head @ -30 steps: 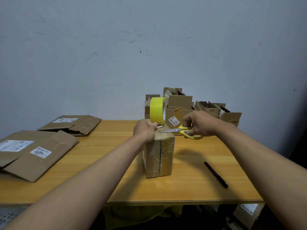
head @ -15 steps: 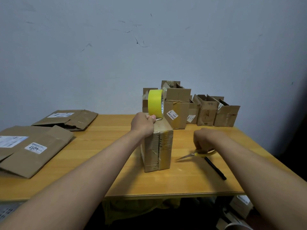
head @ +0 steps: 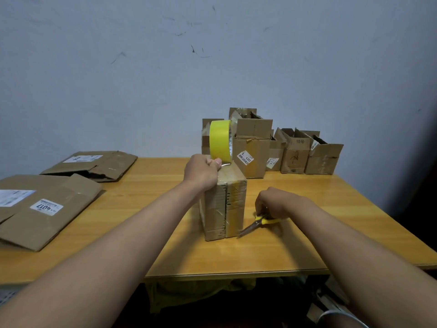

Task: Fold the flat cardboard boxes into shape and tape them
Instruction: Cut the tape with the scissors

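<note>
A folded cardboard box (head: 224, 204) stands upright in the middle of the wooden table (head: 146, 223), with tape over its top and front seam. My left hand (head: 202, 172) rests on the box's top near edge and grips a yellow tape roll (head: 220, 140) held upright above it. My right hand (head: 275, 203) is low on the table right of the box and grips the yellow-handled scissors (head: 256, 223), whose blades point at the box's lower right corner.
Flat unfolded boxes lie at the left: one near (head: 40, 209) and one farther back (head: 92, 165). Several folded open boxes (head: 293, 152) stand along the wall behind. The table's front edge is close below my arms.
My right hand came down from the top of the box with the scissors to the table and moved them toward the box's base. My left hand stayed put with the tape roll.
</note>
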